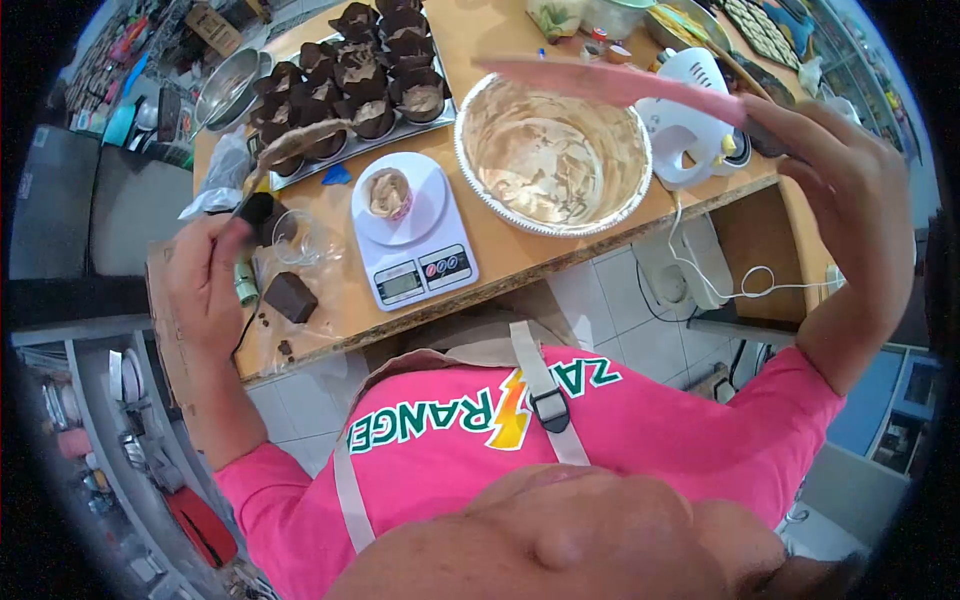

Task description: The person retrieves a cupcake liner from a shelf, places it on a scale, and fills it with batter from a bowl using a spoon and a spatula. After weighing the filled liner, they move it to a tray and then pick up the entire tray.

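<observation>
A person in a pink shirt and apron stands at the near edge of a wooden worktable [500,250]. The left hand [205,280], at near left, is closed around the black handle of a batter-coated utensil [300,133]. Just right of it lies one dark liner [290,297], apparently empty. Further in, a batter-filled paper cup [388,192] sits on a white kitchen scale [410,250]. Beside the scale, the large metal bowl [550,150] shows only smears. Above it, the right hand [840,190] pinches the end of a pink spatula [600,80]. At far left, a tray of cups [350,80] appears mostly filled, so portioning looks nearly finished. A white hand mixer [690,130] rests at far right.
</observation>
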The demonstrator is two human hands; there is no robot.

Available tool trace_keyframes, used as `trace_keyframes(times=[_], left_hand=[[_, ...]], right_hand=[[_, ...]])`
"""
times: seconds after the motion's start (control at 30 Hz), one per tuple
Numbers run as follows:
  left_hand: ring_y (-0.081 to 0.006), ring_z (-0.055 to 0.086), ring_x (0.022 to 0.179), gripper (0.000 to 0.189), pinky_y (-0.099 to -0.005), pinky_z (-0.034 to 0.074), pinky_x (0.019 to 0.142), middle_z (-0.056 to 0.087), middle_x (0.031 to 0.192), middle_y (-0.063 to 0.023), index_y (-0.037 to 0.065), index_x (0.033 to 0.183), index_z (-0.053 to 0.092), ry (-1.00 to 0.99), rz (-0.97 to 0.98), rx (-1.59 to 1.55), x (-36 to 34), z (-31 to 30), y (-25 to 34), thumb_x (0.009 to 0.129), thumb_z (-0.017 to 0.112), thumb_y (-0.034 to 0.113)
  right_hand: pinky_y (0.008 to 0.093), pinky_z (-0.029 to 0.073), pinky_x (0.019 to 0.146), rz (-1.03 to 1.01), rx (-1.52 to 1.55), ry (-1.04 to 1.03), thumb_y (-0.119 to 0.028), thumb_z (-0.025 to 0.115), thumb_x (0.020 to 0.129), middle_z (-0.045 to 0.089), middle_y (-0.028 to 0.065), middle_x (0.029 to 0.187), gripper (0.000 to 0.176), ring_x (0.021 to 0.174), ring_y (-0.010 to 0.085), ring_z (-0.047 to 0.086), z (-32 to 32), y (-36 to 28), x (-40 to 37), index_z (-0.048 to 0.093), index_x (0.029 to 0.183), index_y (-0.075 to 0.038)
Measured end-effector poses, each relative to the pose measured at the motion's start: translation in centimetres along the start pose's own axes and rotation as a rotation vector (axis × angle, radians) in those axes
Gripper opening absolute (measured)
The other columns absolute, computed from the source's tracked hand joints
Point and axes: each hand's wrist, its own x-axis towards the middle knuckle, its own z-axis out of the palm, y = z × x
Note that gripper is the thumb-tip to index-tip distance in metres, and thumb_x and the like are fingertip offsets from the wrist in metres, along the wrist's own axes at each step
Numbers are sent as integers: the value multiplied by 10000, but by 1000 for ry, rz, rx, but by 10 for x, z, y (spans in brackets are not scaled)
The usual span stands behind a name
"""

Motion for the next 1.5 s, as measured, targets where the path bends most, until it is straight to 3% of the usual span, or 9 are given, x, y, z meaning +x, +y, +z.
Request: trace_keyframes(times=[0.13,0.3,0.4,0.53,0.7,1.0,1.07,1.2,1.5], left_hand=[[-69,432,651,152,-231,354,588,483,744,29,41,890,571,-57,-378,-511,-5,69,0,972,512,155],[-27,353,634,138,-181,272,548,394,720,60,75,918,472,-149,-553,-1133,-3,137,32,955,556,177],[-30,359,660,218,-182,299,547,412,776,42,87,917,399,-302,-429,-906,-4,158,44,904,617,91],[-40,437,770,315,-189,394,594,429,886,2,88,914,355,-300,-447,-1060,-2,179,52,852,654,10],[-133,494,1106,328,-232,509,777,391,1091,-65,53,979,361,-250,-434,-1047,12,181,65,839,646,-28],[-189,503,1124,392,-243,541,773,374,1167,-83,47,1037,332,-253,-477,-1192,16,193,61,820,638,-67],[-185,495,1121,412,-242,540,770,368,1177,-81,53,1042,325,-251,-477,-1173,18,190,63,813,650,-57],[-173,470,1109,478,-238,534,739,349,1201,-78,71,1057,301,-260,-449,-1123,22,190,61,791,685,-29],[-135,503,1025,483,-240,504,723,354,1191,-77,78,1038,284,-225,-467,-1165,25,194,63,791,685,-30]], right_hand=[[365,500,655,-92,-124,-180,-7,656,754,661,69,889,402,782,276,648,26,-5,22,640,1123,-163],[410,478,714,41,-159,-343,-38,651,771,651,98,873,341,849,281,631,45,-5,33,618,1098,-130],[429,475,735,57,-152,-351,-62,638,792,651,113,880,285,865,299,625,56,9,42,627,1072,-112],[425,479,765,69,-143,-421,-107,640,798,651,126,884,255,879,311,620,69,9,50,645,1053,-107],[426,483,778,86,-93,-475,-134,651,792,654,121,880,286,888,303,623,76,17,57,653,1077,-124],[382,479,715,-172,-79,-286,-95,663,725,634,51,861,294,805,256,618,64,19,49,680,1015,-140],[370,474,646,-183,-149,53,-103,626,684,592,8,798,301,774,219,618,70,18,31,677,966,-196],[306,459,618,-82,-222,243,-85,623,667,602,-37,851,388,725,153,587,99,22,0,685,1023,-227],[293,459,617,-82,-246,311,-90,638,666,615,-46,890,420,743,134,593,115,29,2,683,1055,-244]])
